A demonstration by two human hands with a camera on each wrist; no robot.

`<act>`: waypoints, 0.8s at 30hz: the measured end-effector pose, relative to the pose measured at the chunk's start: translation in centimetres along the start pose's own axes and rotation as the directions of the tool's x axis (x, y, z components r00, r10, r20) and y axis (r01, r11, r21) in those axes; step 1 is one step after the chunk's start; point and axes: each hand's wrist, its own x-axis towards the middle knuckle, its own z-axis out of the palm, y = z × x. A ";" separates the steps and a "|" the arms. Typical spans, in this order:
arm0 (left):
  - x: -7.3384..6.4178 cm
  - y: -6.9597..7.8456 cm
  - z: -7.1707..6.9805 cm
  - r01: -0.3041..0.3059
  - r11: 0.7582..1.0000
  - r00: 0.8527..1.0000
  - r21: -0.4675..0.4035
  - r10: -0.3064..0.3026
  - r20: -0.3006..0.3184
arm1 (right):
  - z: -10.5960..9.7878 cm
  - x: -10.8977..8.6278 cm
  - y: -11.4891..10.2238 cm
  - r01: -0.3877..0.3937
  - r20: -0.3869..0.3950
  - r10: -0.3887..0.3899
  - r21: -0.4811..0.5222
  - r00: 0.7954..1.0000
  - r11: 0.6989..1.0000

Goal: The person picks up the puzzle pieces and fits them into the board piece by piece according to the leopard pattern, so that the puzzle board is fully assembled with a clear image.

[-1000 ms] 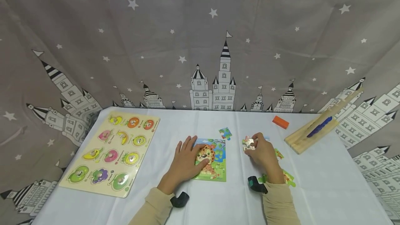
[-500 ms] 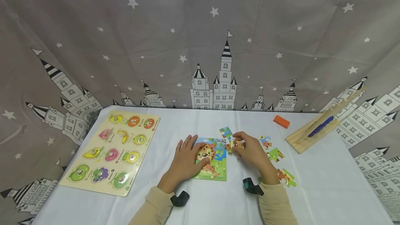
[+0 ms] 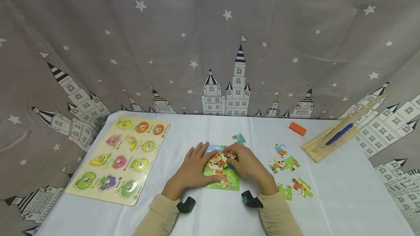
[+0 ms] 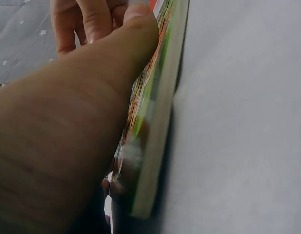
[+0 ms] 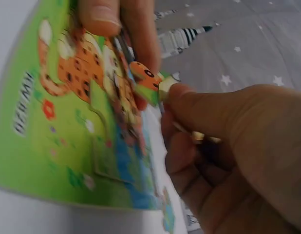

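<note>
Wht tbl (image 3: 216,216), hands (image 3: 192,169) (image 3: 250,166) @ jigsaw (image 3: 231,180)

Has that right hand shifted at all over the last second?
Yes. In the head view, the right hand has moved left, away from the orange block, and is now over the puzzle.

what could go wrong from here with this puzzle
The right hand pinches a spotted piece over the puzzle board, so it might slip or turn. The left hand covers part of the board and may get in the way. A green piece lies close to the right sleeve, which could nudge it.
</note>
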 end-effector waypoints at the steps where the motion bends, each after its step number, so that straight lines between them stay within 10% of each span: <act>1: 0.0 0.0 0.0 -0.002 1.000 1.000 -0.001 0.002 0.000 | 0.2 0.1 -0.2 0.005 0.011 -0.005 0.008 1.000 1.000; 7: -0.1 0.0 0.0 -0.003 1.000 1.000 0.014 0.003 -0.001 | 1.3 0.7 -0.5 -0.014 0.019 0.014 0.021 1.000 1.000; 16: -0.3 0.2 -0.5 0.003 1.000 1.000 0.005 -0.003 0.001 | 2.4 1.0 -0.6 0.155 0.068 -0.151 -0.069 0.986 0.985; 24: -0.2 0.1 -0.4 -0.016 1.000 1.000 -0.005 0.016 -0.017 | 2.0 0.3 -0.5 0.074 0.051 -0.067 -0.152 0.996 0.986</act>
